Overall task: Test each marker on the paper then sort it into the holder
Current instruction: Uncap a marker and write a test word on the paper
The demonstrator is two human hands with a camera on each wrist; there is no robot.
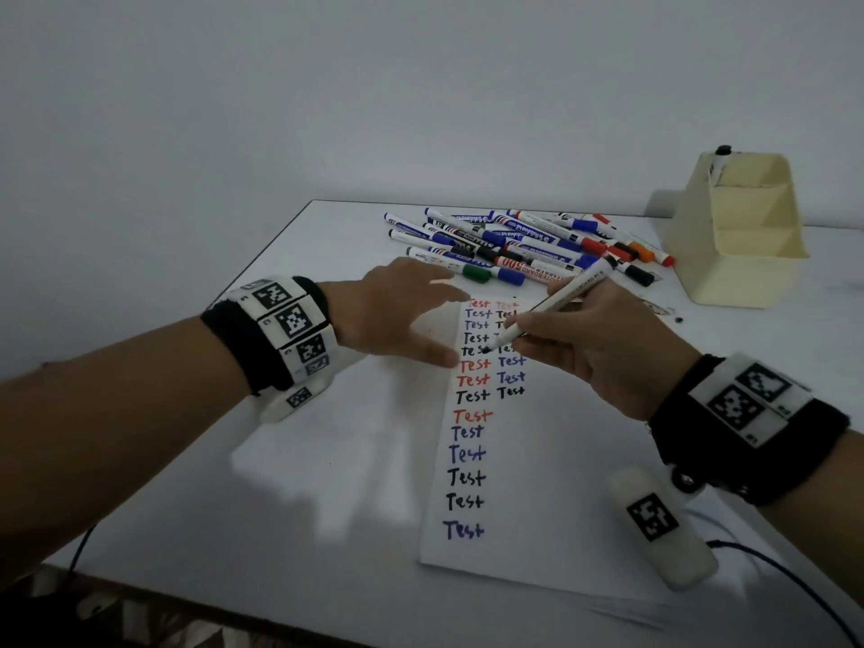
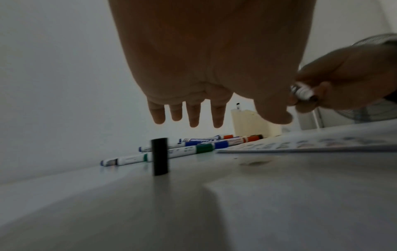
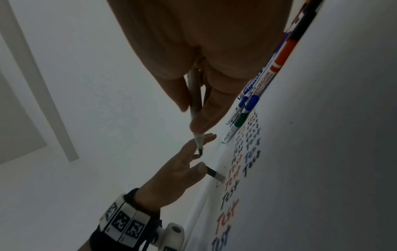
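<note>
Uncapped marker (image 1: 551, 305) in R hand (image 1: 603, 348)

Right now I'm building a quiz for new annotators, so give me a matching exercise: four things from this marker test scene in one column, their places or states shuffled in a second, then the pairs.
Things:
1. black cap
2. uncapped marker
3. holder
4. left hand

Places or states:
A. stands at the table's far right, one marker inside
B. fingers spread, holding nothing
C. stands upright on the table, left of the paper
D. held by the right hand, tip over the written words

Pairs: 1-C, 2-D, 3-A, 4-B
</note>
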